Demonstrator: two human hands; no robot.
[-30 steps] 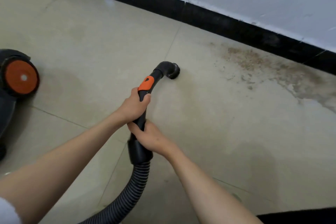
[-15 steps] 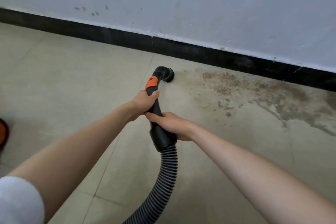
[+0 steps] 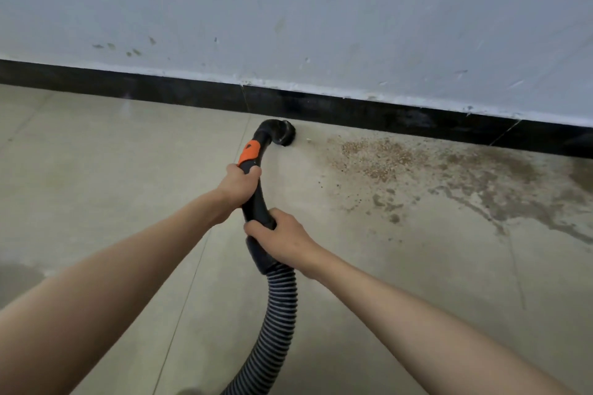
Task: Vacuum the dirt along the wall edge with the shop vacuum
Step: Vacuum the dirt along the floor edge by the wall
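The pale wall (image 3: 288, 3) fills the top of your view, scuffed with a few small marks toward 10 o'clock. Below it the beige tiled floor (image 3: 96, 202) spreads out from 9 o'clock round to 6 o'clock and on to 3 o'clock. A black baseboard (image 3: 160, 93) runs where the two meet, slanting down toward 3 o'clock.

The dirt (image 3: 378, 154) lies on the floor at about 2 o'clock from your hands, a brownish grainy patch just beside the baseboard, with a darker stain (image 3: 513, 196) trailing off toward 3 o'clock.

The ribbed grey hose (image 3: 276, 330) climbs from 6 o'clock to the centre, where it joins the black curved handle tube (image 3: 255, 202). An orange slider (image 3: 249, 152) sits on the tube above your upper hand.

Your left hand (image 3: 239, 184) is wrapped round the tube just below the orange slider, fingers curled tight on it. Your right hand (image 3: 279, 239) grips the tube lower down, at the collar just above where the hose begins, fingers curled round it too.

The black nozzle (image 3: 282, 133) at 12 o'clock rests down at the floor, just beside the baseboard and to the 9 o'clock side of the dirt, a little apart from its edge.
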